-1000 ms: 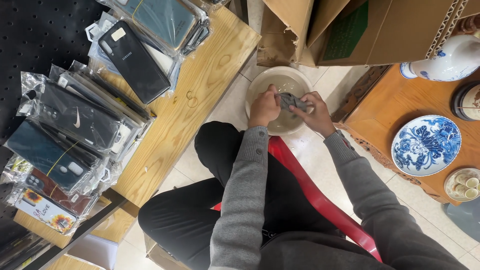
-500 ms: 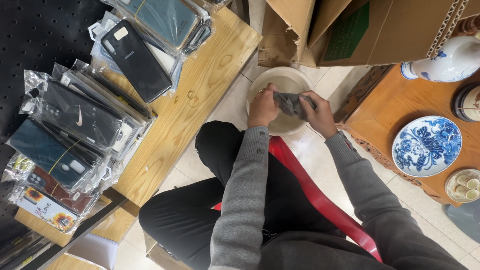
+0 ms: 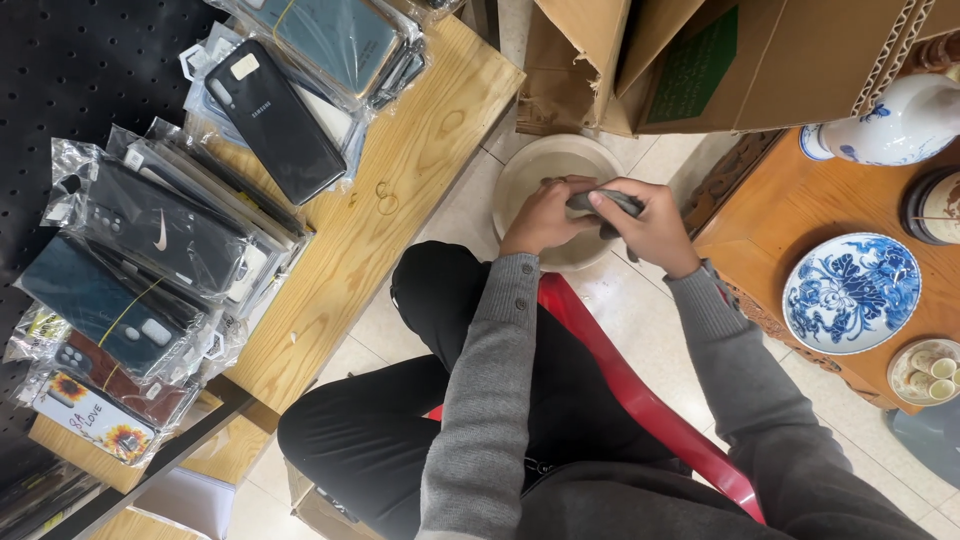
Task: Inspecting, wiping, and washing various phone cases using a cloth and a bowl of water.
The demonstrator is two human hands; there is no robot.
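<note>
Desk: a pale wooden desk on the left carries bagged phone cases.
Left hand: fingers curled tight round one end of a grey cloth.
Cloth: bunched between both hands, just above a round pale basin on the tiled floor.
Right hand: fingers wrapped over the cloth's other end.
Room: cardboard box behind; a blue-and-white plate on a carved wooden table at right.
</note>
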